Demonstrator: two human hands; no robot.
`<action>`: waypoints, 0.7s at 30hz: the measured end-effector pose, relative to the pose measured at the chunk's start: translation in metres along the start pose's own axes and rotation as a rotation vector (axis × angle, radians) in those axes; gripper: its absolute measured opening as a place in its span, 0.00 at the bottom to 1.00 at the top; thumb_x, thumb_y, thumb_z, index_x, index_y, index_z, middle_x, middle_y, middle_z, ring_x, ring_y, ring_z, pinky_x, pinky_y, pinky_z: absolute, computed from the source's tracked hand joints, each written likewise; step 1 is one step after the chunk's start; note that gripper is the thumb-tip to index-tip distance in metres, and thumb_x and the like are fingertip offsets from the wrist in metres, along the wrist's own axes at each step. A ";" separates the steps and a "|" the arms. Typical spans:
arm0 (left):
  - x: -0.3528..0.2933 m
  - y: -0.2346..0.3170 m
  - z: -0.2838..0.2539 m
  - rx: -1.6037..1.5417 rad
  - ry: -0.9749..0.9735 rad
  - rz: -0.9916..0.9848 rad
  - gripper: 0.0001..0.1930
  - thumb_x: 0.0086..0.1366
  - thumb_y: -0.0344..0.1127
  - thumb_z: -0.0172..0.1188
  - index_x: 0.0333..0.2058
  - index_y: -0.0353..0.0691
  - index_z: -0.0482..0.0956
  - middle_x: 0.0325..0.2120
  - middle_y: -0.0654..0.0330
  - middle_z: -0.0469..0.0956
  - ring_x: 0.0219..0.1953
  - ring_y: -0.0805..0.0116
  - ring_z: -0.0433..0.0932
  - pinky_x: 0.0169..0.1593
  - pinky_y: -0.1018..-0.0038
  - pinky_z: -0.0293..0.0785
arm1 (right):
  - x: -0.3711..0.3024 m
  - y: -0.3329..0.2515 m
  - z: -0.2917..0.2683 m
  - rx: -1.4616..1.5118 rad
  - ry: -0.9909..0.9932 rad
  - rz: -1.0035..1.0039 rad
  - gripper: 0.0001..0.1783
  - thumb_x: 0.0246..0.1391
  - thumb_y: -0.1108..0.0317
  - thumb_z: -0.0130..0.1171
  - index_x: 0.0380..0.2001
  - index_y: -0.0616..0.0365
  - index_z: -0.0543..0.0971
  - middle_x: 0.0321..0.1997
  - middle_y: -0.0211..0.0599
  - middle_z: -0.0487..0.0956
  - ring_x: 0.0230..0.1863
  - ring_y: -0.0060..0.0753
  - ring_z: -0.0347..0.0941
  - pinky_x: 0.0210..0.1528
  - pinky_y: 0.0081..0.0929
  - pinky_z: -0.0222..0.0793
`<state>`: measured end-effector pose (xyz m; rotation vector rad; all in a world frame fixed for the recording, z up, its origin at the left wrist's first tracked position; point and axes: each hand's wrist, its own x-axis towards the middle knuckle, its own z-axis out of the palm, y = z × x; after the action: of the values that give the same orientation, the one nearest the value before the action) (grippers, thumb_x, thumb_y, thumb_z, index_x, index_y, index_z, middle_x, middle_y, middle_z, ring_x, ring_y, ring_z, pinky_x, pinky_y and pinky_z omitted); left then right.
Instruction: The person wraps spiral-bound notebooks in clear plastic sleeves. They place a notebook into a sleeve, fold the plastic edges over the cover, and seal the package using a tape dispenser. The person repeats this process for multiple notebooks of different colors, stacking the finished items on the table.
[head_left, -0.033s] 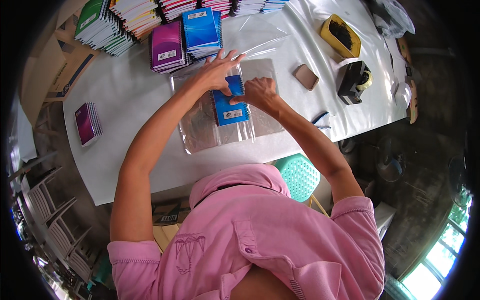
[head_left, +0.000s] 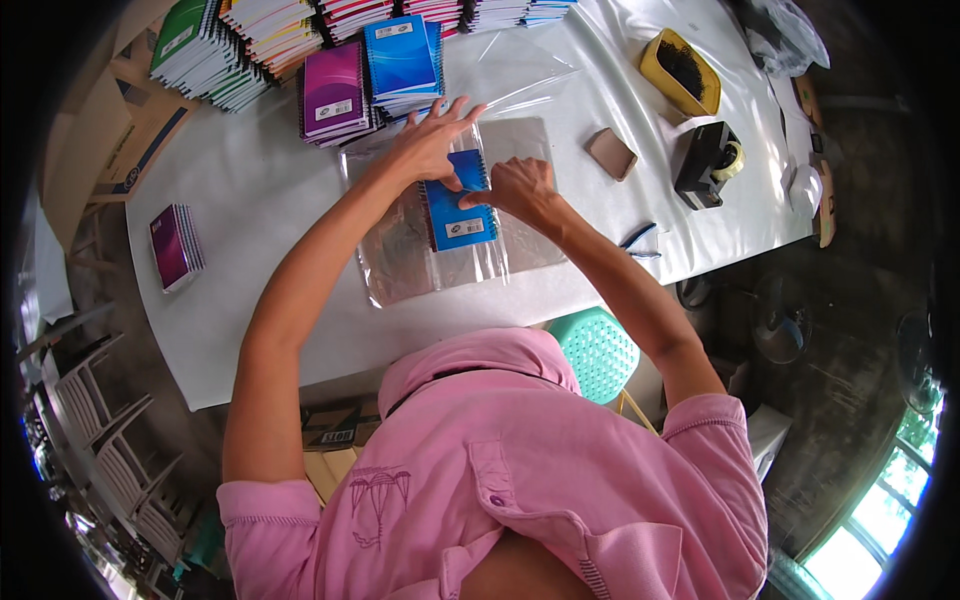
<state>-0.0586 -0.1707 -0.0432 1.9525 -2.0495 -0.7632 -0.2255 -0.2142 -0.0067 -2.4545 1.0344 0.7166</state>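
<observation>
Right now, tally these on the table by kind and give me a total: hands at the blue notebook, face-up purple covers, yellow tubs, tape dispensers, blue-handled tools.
Hands at the blue notebook: 2, left hand and right hand
Purple covers: 2
Yellow tub: 1
Tape dispenser: 1
Blue-handled tool: 1
Total: 7

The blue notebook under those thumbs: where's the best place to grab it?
Probably the near end of the blue notebook, from the side nearest the person: it lies flat, and no hand covers that end; the left hand and right hand overlap it farther up.
</observation>
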 end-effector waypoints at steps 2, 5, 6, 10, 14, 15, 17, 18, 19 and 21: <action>-0.022 -0.006 0.015 -0.086 0.302 -0.040 0.56 0.41 0.39 0.75 0.68 0.54 0.51 0.68 0.53 0.50 0.69 0.41 0.45 0.66 0.40 0.46 | -0.011 0.004 -0.001 0.111 -0.065 0.065 0.43 0.37 0.27 0.63 0.35 0.62 0.83 0.31 0.46 0.81 0.38 0.43 0.80 0.38 0.35 0.72; -0.058 0.006 0.051 -0.123 0.867 -0.158 0.40 0.59 0.44 0.64 0.66 0.44 0.56 0.67 0.46 0.51 0.69 0.41 0.43 0.65 0.40 0.43 | 0.006 0.040 0.076 0.333 0.458 0.010 0.44 0.40 0.27 0.60 0.45 0.58 0.79 0.39 0.53 0.78 0.47 0.51 0.75 0.45 0.38 0.72; -0.063 -0.001 0.067 -0.160 0.686 -0.310 0.38 0.60 0.45 0.63 0.65 0.42 0.57 0.66 0.44 0.52 0.69 0.40 0.43 0.65 0.40 0.42 | 0.012 0.038 0.085 0.425 0.454 -0.055 0.45 0.41 0.28 0.60 0.46 0.60 0.77 0.40 0.54 0.77 0.48 0.52 0.74 0.46 0.39 0.71; -0.082 -0.005 0.096 -0.256 0.166 -0.571 0.34 0.64 0.46 0.60 0.64 0.37 0.59 0.66 0.42 0.53 0.69 0.43 0.46 0.66 0.46 0.46 | 0.007 0.029 0.097 0.887 0.399 -0.187 0.42 0.46 0.39 0.65 0.52 0.62 0.69 0.46 0.57 0.73 0.52 0.52 0.69 0.51 0.44 0.69; -0.121 0.041 0.062 -1.346 0.293 -0.300 0.36 0.63 0.34 0.62 0.66 0.35 0.55 0.65 0.51 0.57 0.65 0.55 0.59 0.64 0.62 0.60 | -0.045 0.020 0.066 1.413 0.225 -0.296 0.46 0.41 0.58 0.75 0.57 0.58 0.58 0.54 0.54 0.67 0.60 0.48 0.62 0.58 0.45 0.63; -0.126 0.054 0.052 -1.373 0.379 -0.222 0.37 0.62 0.31 0.62 0.66 0.35 0.54 0.64 0.53 0.59 0.63 0.59 0.61 0.63 0.65 0.61 | -0.055 0.016 0.059 1.454 0.263 -0.329 0.52 0.35 0.69 0.78 0.58 0.56 0.52 0.56 0.50 0.66 0.60 0.45 0.62 0.59 0.44 0.63; -0.134 0.075 0.044 -1.425 0.555 -0.083 0.39 0.60 0.23 0.62 0.67 0.36 0.52 0.62 0.56 0.61 0.60 0.67 0.65 0.61 0.72 0.65 | -0.056 0.019 0.059 1.317 0.449 -0.478 0.52 0.33 0.70 0.78 0.58 0.57 0.53 0.57 0.48 0.65 0.60 0.44 0.63 0.59 0.44 0.64; -0.132 0.075 0.049 -1.410 0.577 -0.068 0.40 0.59 0.21 0.62 0.67 0.36 0.51 0.62 0.56 0.62 0.59 0.67 0.66 0.61 0.71 0.64 | -0.055 0.021 0.060 1.244 0.540 -0.549 0.52 0.33 0.70 0.78 0.57 0.58 0.54 0.57 0.47 0.65 0.60 0.43 0.64 0.58 0.44 0.65; -0.128 0.071 0.056 -1.389 0.606 -0.051 0.41 0.58 0.20 0.62 0.67 0.37 0.50 0.61 0.56 0.62 0.59 0.67 0.66 0.62 0.71 0.64 | -0.052 0.021 0.062 1.228 0.548 -0.489 0.52 0.31 0.71 0.79 0.57 0.58 0.54 0.59 0.44 0.64 0.61 0.41 0.64 0.61 0.43 0.63; -0.115 0.054 0.076 -1.282 0.634 -0.014 0.41 0.59 0.18 0.60 0.68 0.37 0.48 0.61 0.56 0.63 0.59 0.67 0.66 0.62 0.70 0.64 | -0.036 0.024 0.073 1.251 0.491 -0.436 0.53 0.30 0.71 0.79 0.57 0.57 0.55 0.60 0.45 0.63 0.63 0.42 0.62 0.66 0.43 0.57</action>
<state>-0.1311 -0.0422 -0.0580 1.1687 -0.7624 -0.9291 -0.2873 -0.1724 -0.0477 -1.5813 0.6786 -0.5820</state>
